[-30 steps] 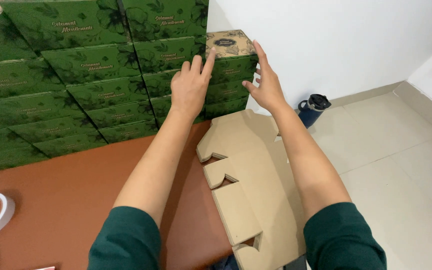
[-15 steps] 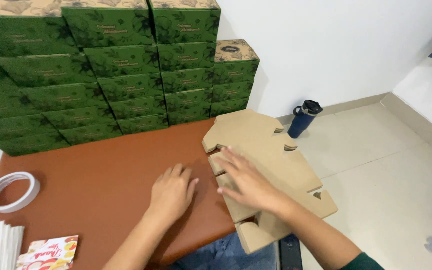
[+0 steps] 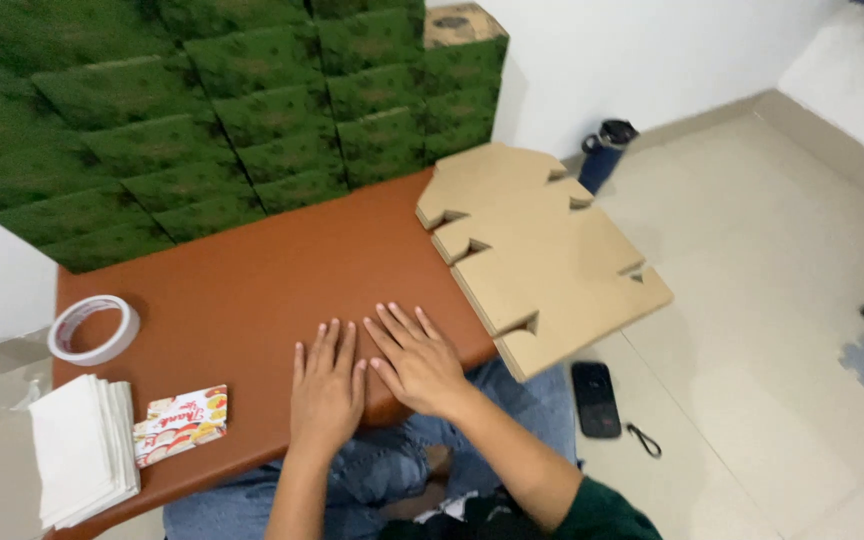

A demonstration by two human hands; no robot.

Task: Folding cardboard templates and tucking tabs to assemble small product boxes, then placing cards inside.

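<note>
My left hand (image 3: pixel 326 390) lies flat, palm down, on the brown table (image 3: pixel 242 290) near its front edge, fingers spread and holding nothing. My right hand (image 3: pixel 415 360) rests flat beside it, also empty, touching the table. A stack of flat brown cardboard box blanks (image 3: pixel 537 250) lies just right of my right hand and hangs over the table's right edge. Stacked green boxes (image 3: pixel 222 110) fill the back of the table, with one brown-topped box (image 3: pixel 462 22) on the right column.
A roll of tape (image 3: pixel 94 328), a pile of white sheets (image 3: pixel 82 462) and a small colourful packet (image 3: pixel 180 424) lie at the table's left. On the tiled floor stand a dark bottle (image 3: pixel 607 152) and lie a black phone (image 3: pixel 595 398).
Both hands came down from the brown-topped box on the stack and pulled back to the table's front edge, where they now lie flat. The view has shifted left and down.
</note>
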